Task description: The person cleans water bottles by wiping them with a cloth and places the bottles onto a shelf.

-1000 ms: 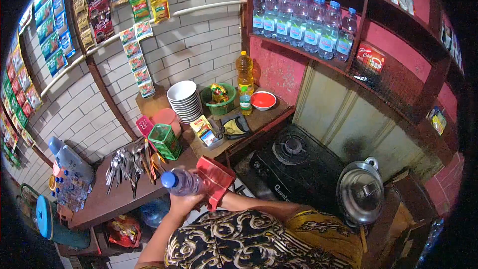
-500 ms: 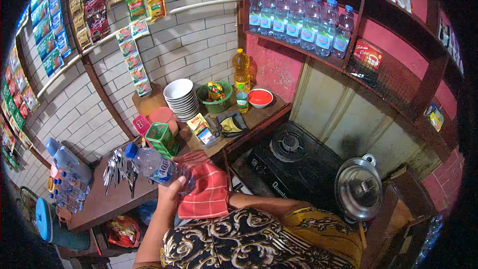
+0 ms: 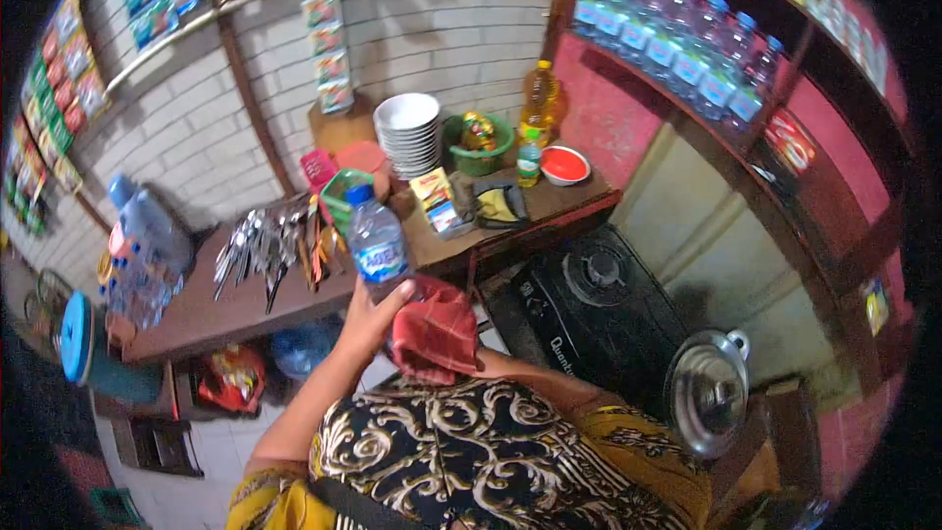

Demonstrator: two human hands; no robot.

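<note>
My left hand (image 3: 376,316) is closed around the lower part of a clear plastic water bottle (image 3: 380,243). The bottle has a blue cap and a blue-and-white label and stands nearly upright. Against its lower side rests a red checked cloth (image 3: 437,332), bunched up. The cloth covers my right hand, whose fingers are hidden; only the forearm (image 3: 535,378) shows behind it. From the way the cloth hangs in the air, my right hand holds it. Behind the bottle is a green plastic basket (image 3: 343,198) on the counter.
Spoons and forks (image 3: 265,245) lie on the counter at left. Stacked white bowls (image 3: 408,142), a green bowl (image 3: 478,154) and an oil bottle (image 3: 537,103) stand behind. To the right are a black gas stove (image 3: 589,319) and a lidded pot (image 3: 708,393). Bottles (image 3: 667,39) line the shelf.
The bottle has gone from leaning left to nearly upright. The cloth is more bunched beside its base. My view has shifted, so the surroundings sit further right and higher.
</note>
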